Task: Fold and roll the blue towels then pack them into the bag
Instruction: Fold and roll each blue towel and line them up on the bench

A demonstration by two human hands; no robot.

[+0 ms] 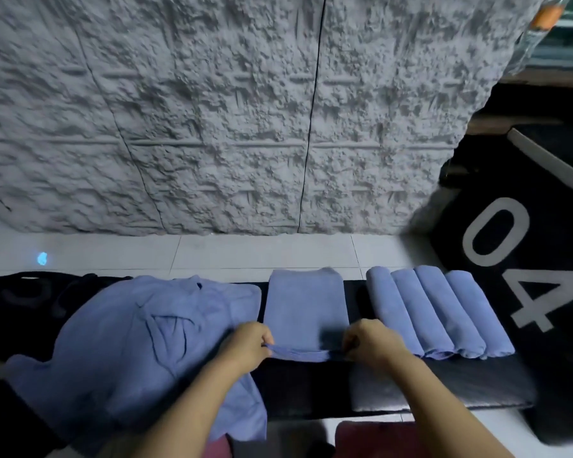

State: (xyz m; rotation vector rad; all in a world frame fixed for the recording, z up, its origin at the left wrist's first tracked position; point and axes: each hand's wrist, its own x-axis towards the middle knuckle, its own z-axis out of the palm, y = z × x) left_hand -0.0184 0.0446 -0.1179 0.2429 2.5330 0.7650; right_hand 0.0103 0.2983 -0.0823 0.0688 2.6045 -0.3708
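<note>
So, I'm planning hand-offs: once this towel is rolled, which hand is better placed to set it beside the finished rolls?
Probably the right hand: it pinches the near edge of the folded towel next to the four rolled towels. The left hand pinches the other end, beside the loose pile, farther away.

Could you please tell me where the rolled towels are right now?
In the head view, the four rolled towels lie side by side on the dark mat, right of the folded towel.

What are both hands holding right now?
Left hand: pinching the near edge of the folded blue towel.
Right hand: pinching the same edge.
</note>
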